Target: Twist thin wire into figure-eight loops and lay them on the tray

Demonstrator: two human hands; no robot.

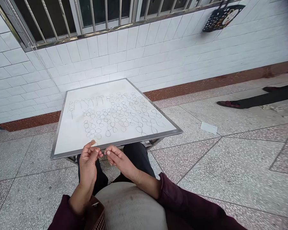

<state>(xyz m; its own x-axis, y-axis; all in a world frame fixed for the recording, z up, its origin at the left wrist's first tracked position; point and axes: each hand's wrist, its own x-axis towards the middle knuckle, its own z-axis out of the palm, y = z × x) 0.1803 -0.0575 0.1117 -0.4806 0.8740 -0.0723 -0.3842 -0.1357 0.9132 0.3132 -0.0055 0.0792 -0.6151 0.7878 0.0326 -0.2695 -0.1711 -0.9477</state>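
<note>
Close to the front edge of a white table (pixel 72 140) with a grey metal rim, my left hand (pixel 89 161) pinches a thin dark wire (pixel 97 145). My right hand (pixel 118 159) is just beside it, thumb and forefinger pressed together on the wire's other side. Part of the wire is hidden by the fingers. On the tabletop lie many thin wire pieces bent into loops and figure-eights (pixel 121 111), spread over the middle and right. A row of wires with single loops and straight tails (pixel 93 101) lies at the back left.
Behind the table is a white tiled wall (pixel 105 68) with a barred window (pixel 105 16). A dark basket (pixel 223 18) hangs at the upper right. Another person's legs (pixel 261 98) extend in from the right. A white paper (pixel 208 128) lies on the floor.
</note>
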